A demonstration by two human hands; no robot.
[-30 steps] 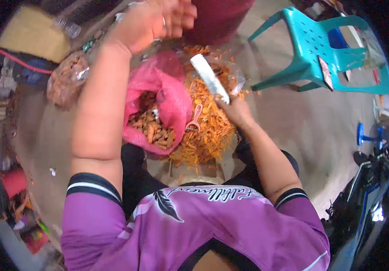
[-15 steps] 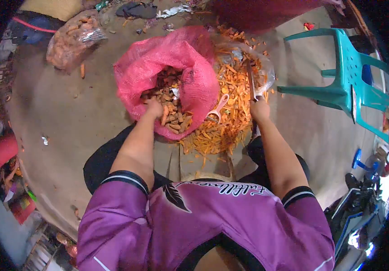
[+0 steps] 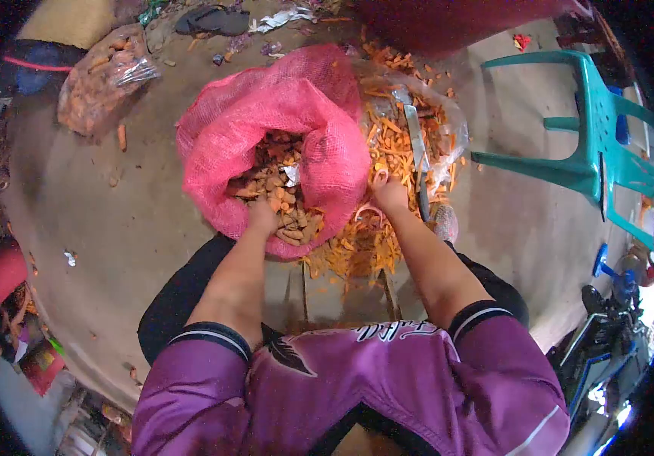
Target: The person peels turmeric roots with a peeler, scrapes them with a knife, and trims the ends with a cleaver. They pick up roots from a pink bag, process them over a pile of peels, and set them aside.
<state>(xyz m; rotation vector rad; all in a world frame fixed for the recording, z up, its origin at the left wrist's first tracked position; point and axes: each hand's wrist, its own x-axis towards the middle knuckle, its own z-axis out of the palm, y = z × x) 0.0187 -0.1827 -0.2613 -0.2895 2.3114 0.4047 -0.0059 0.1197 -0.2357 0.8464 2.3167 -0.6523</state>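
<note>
My left hand (image 3: 264, 218) is at the mouth of a pink mesh sack (image 3: 319, 144), with its fingers closed around an orange carrot (image 3: 274, 204) and partly hidden. Brown-skinned root pieces (image 3: 294, 226) fill the opening. On the peelings, my right hand (image 3: 391, 194) closes over the handle of a pink peeler (image 3: 370, 215), whose lower end shows beside the wrist. A knife (image 3: 416, 140) with a broad blade and dark handle lies on the heap of orange peelings (image 3: 357, 251), just right of this hand.
A clear plastic bag (image 3: 452, 125) lies at the heap's right side. Farther right is a green plastic chair (image 3: 589, 137). A filled plastic bag (image 3: 102, 87) stands at the far left. A dark slipper (image 3: 213, 20) lies at the back.
My right hand has let go of the knife, which now lies on the peelings, and has moved left onto the peeler. My left hand stays at the sack opening. The view has shifted slightly.
</note>
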